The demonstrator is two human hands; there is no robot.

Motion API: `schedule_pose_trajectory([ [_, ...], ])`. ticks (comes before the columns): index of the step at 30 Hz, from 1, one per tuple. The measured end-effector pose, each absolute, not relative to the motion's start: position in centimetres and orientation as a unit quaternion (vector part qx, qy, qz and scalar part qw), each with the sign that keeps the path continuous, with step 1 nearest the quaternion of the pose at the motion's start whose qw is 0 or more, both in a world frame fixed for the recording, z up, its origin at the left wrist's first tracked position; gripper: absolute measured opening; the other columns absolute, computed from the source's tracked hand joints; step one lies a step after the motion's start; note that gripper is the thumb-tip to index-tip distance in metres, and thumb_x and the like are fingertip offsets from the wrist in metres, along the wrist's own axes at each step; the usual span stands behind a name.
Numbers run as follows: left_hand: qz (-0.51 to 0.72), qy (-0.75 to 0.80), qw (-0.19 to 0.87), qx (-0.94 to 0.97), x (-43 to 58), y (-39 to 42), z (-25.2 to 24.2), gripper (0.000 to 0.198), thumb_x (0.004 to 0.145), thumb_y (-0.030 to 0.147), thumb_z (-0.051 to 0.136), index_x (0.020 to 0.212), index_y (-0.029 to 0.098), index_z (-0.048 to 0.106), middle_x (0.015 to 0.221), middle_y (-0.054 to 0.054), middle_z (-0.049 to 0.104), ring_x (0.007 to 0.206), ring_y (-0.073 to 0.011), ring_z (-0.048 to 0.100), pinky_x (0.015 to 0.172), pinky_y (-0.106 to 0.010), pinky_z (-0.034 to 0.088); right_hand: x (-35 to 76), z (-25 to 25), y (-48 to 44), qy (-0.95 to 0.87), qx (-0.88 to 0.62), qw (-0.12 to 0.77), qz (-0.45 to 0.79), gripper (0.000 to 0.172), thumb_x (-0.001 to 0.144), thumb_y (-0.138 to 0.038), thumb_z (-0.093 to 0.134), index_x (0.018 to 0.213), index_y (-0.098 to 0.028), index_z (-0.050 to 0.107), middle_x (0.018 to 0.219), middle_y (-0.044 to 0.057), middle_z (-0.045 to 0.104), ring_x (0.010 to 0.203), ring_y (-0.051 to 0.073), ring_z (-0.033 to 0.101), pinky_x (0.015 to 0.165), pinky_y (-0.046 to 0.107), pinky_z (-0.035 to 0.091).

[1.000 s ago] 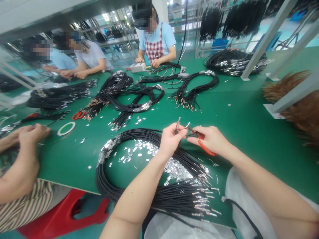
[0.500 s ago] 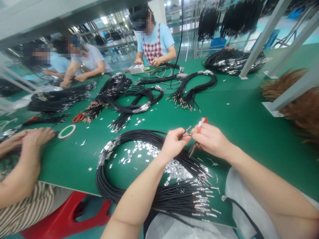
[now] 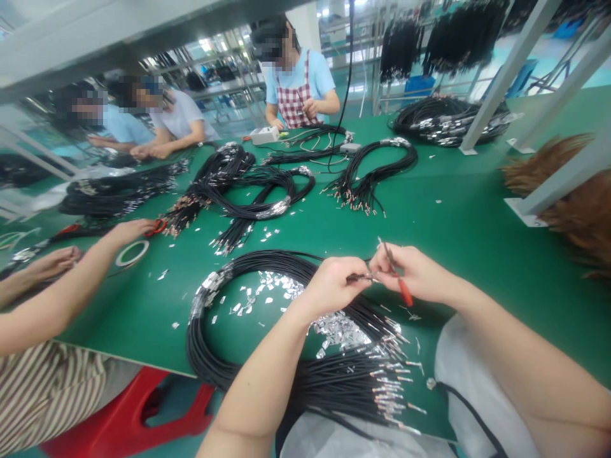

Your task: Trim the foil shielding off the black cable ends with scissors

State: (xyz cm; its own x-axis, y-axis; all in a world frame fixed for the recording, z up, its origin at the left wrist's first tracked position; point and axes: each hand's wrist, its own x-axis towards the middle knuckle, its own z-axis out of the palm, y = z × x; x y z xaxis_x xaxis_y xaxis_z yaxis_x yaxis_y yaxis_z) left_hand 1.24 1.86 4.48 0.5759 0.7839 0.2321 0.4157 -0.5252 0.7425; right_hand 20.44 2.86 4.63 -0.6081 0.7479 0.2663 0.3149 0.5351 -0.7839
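Note:
My left hand (image 3: 335, 284) is closed in a pinch on a dark cable end (image 3: 358, 278). Close against it, my right hand (image 3: 411, 270) grips scissors (image 3: 405, 294) whose red handle hangs below the fingers, while its thumb and fingertips meet at the tip of the cable. Whether they also pinch the wire there is too small to tell. Under both hands lies a large coiled bundle of black cables (image 3: 210, 356), wrapped with silver foil at its left side. Its stripped ends (image 3: 389, 391) fan out to the right. Scraps of silver foil (image 3: 338, 331) are scattered inside the coil.
At left, a co-worker's hand (image 3: 136, 230) touches red-handled scissors (image 3: 157, 227) beside a tape roll (image 3: 132, 253). More cable bundles (image 3: 267, 203) lie farther back. Metal posts (image 3: 573, 168) stand at right before a brown fibrous heap (image 3: 554, 168). Other people sit across the green table (image 3: 458, 222).
The scissors in my right hand have turned over: their blades pointed down before, and now the red handle hangs down. At left, a co-worker's hand has reached out to the other scissors.

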Motion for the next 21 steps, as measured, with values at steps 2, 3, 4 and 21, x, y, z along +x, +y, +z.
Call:
schedule_pose_trajectory([
  [2,0.301,0.35,0.333,0.822,1.0,1.9,4.6,0.014,0.08,0.022,0.052,0.069,0.017,0.06,0.067,-0.002,0.057,0.061,-0.0117,0.045,0.058,-0.025,0.033,20.4,4.3,3.3,-0.742,-0.304,0.328,0.499,0.027,0.076,-0.022,0.059,0.069,-0.022,0.033,0.067,-0.002,0.057,0.057,0.011,0.053,0.054,0.026,0.046],
  [3,0.314,0.351,0.332,0.817,1.0,2.0,4.6,0.014,0.08,0.023,0.053,0.069,0.017,0.06,0.067,-0.002,0.058,0.06,-0.0118,0.045,0.058,-0.025,0.033,20.3,4.2,3.4,-0.706,-0.292,0.337,0.55,0.029,0.076,-0.025,0.061,0.07,-0.022,0.033,0.068,-0.002,0.058,0.056,0.011,0.054,0.053,0.027,0.047],
  [4,0.325,0.356,0.331,0.811,0.9,2.0,4.6,0.015,0.081,0.024,0.053,0.069,0.017,0.061,0.066,-0.002,0.057,0.06,-0.0116,0.044,0.058,-0.025,0.033,20.3,4.1,3.6,-0.679,-0.284,0.349,0.581,0.031,0.075,-0.027,0.063,0.071,-0.022,0.033,0.068,-0.002,0.059,0.055,0.011,0.056,0.053,0.028,0.048],
  [21,0.262,0.469,0.341,0.771,1.3,2.0,4.4,0.017,0.068,0.017,0.054,0.053,0.017,0.046,0.05,0.004,0.041,0.05,-0.0089,0.031,0.049,-0.023,0.023,19.7,4.4,1.6,-0.926,-0.272,0.262,-0.021,0.019,0.078,-0.005,0.04,0.072,-0.018,0.052,0.06,0.003,0.055,0.055,0.015,0.047,0.05,0.027,0.033],
])
